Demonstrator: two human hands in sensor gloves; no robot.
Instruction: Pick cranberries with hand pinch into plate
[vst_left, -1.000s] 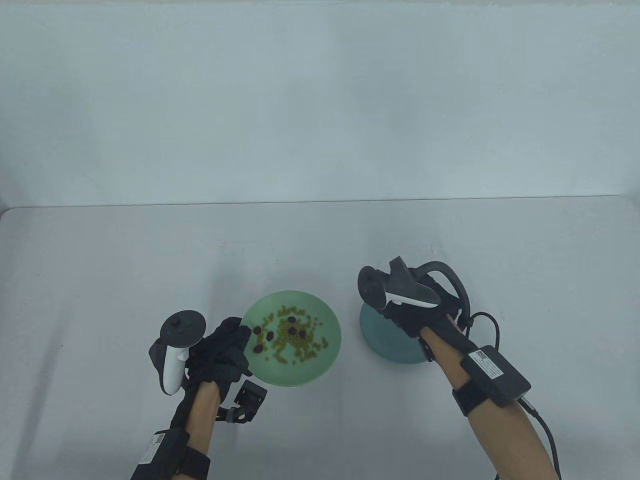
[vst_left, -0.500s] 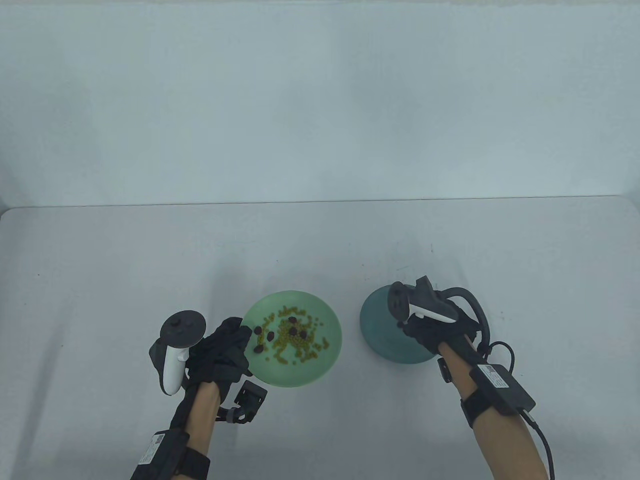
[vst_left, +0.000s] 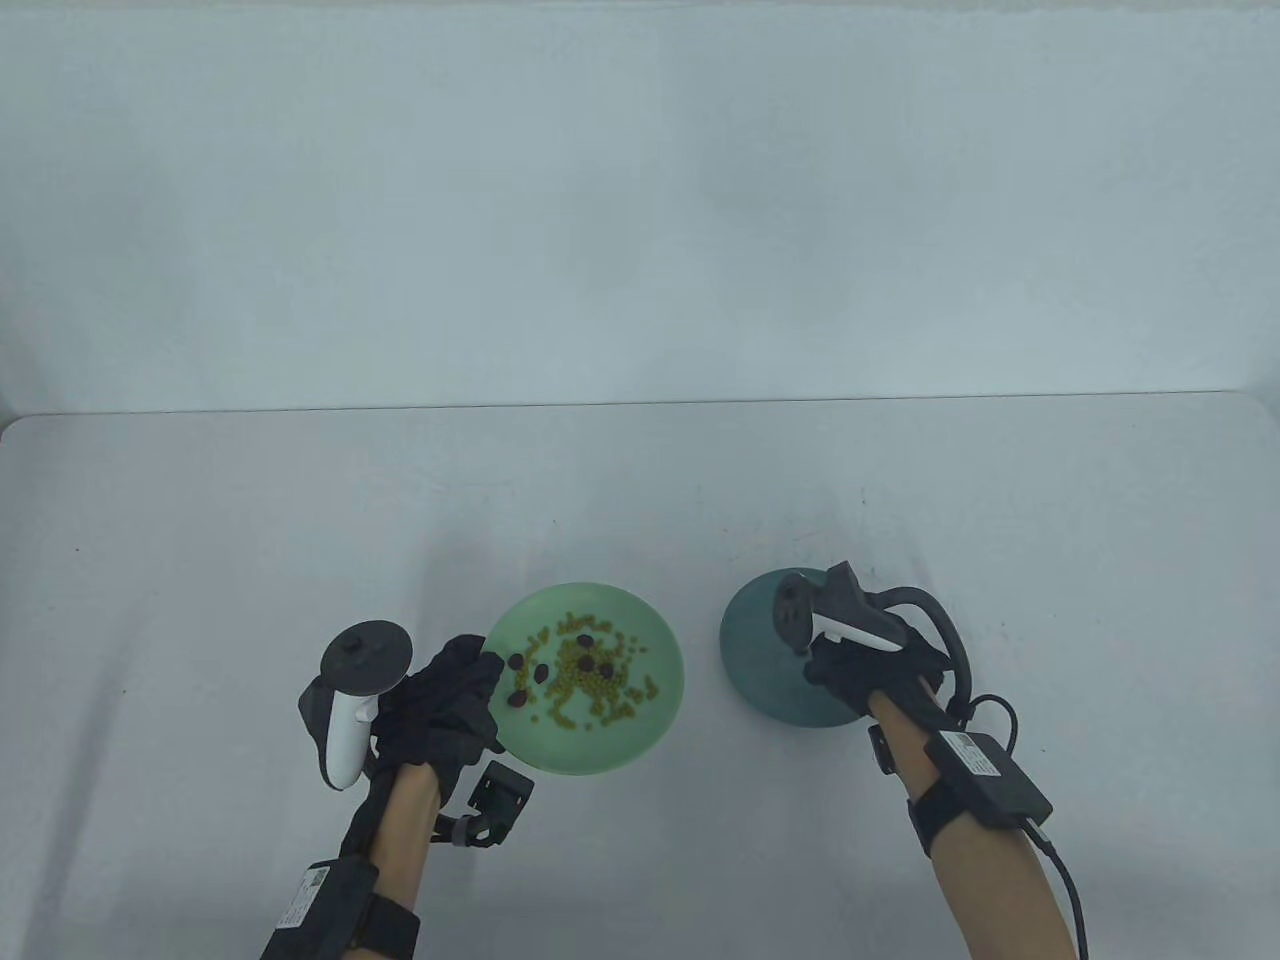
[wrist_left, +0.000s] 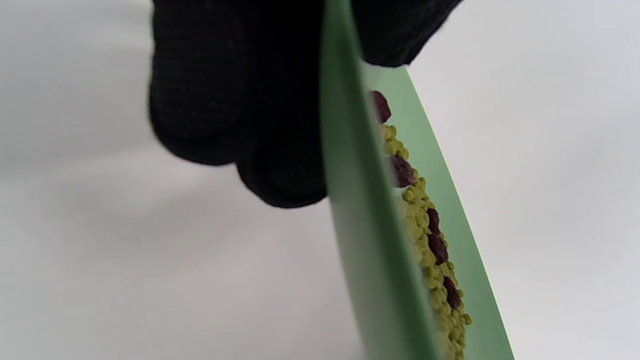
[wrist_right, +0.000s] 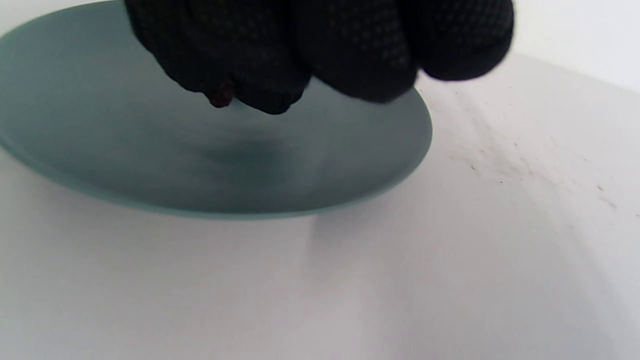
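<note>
Table view: pale grey table (vst_left: 200, 560), plain wall (vst_left: 640, 200).

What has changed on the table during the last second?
The right hand drew back toward the person over the dark plate, uncovering more of it; it pinches a cranberry. The left hand stayed gripping the green plate's rim.

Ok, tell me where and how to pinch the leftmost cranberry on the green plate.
Take the leftmost cranberry across its sides with thumb and forefinger, coming straight down from above. It lies apart from the yellow-green beans near the rim of the green plate, so its flanks look free. The left hand holds that rim beside it, so the right hand should probably reach in from the plate's open right side.
</note>
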